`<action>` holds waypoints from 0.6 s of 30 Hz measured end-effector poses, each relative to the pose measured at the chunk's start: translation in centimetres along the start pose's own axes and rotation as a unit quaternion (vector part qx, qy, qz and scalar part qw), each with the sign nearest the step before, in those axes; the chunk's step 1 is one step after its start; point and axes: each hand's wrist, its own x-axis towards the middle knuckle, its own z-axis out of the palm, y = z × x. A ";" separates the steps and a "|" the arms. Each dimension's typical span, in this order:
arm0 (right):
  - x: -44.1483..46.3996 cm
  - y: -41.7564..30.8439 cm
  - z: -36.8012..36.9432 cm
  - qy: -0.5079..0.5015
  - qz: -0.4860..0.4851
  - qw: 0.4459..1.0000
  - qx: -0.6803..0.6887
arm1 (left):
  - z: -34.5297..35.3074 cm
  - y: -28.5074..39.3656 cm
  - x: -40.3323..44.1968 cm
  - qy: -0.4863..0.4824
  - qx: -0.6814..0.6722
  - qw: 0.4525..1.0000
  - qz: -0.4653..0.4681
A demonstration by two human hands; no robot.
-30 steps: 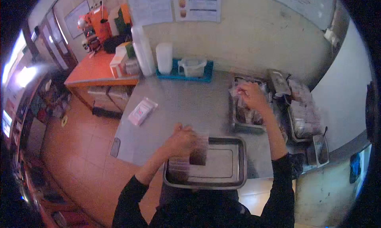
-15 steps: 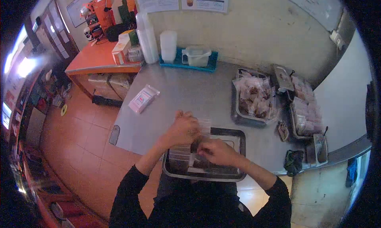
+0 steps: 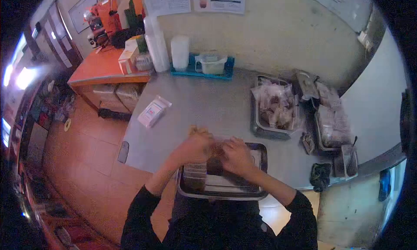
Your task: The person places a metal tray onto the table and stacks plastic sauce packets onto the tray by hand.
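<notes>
My left hand (image 3: 194, 148) is closed over the left part of a black-rimmed tray (image 3: 265, 163), fingers bent around the top of a small clear plastic bag. Close beside it, my right hand (image 3: 238, 156) pinches the same bag from the right. Something brown or dark shows in the bag (image 3: 215, 164) between them; motion blur hides its detail. Below my left hand, a row of clear packets (image 3: 194, 177) lies in the left side of the tray. Whitish flat pieces partly show on the tray's floor under my right forearm.
A metal pan (image 3: 256, 124) heaped with filled plastic bags (image 3: 278, 104) stands right of centre. Beyond it are packet-filled containers (image 3: 332, 128) and a dark cloth (image 3: 320, 176). A pink-white packet (image 3: 154, 111) lies left. A teal tray (image 3: 202, 73) with plastic tubs sits by the wall.
My right hand has moved up from inside the tray to the bag's top, beside my left hand. The left hand stays nearly in place. The view has shifted slightly.
</notes>
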 end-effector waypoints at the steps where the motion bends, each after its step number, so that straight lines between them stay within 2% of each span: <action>1: -0.1 0.3 0.2 0.001 0.001 1.000 -0.001 | -0.3 0.4 0.0 0.006 -0.012 1.000 0.003; 4: -0.1 1.3 0.5 0.043 -0.043 0.998 -0.002 | 0.2 -0.4 -0.2 0.031 0.031 0.998 0.042; 6: 0.2 1.5 0.3 0.117 -0.116 0.985 -0.040 | 0.8 -1.4 -0.1 0.015 0.000 0.999 0.050; 8: 0.9 1.7 -0.6 0.118 -0.120 0.985 -0.031 | 1.2 -1.8 -0.1 -0.001 -0.028 0.998 0.058; 10: 2.5 2.7 -2.1 0.120 -0.124 0.985 -0.023 | 0.6 -0.9 0.0 -0.002 -0.019 1.000 0.018; 12: 5.1 5.4 -4.7 -0.027 0.062 0.996 -0.054 | 0.5 -0.5 0.1 0.025 -0.013 0.999 0.021; 14: 7.4 11.3 -3.9 0.138 0.022 0.978 -0.153 | 0.4 -0.1 0.1 0.052 -0.004 0.998 0.026; 16: 10.1 15.8 -4.6 0.112 0.036 0.973 -0.199 | 0.5 0.0 0.3 0.015 0.016 1.000 -0.014; 18: 11.6 20.5 -3.2 0.127 0.042 0.962 -0.237 | 1.6 -0.8 0.0 0.048 0.007 0.999 0.018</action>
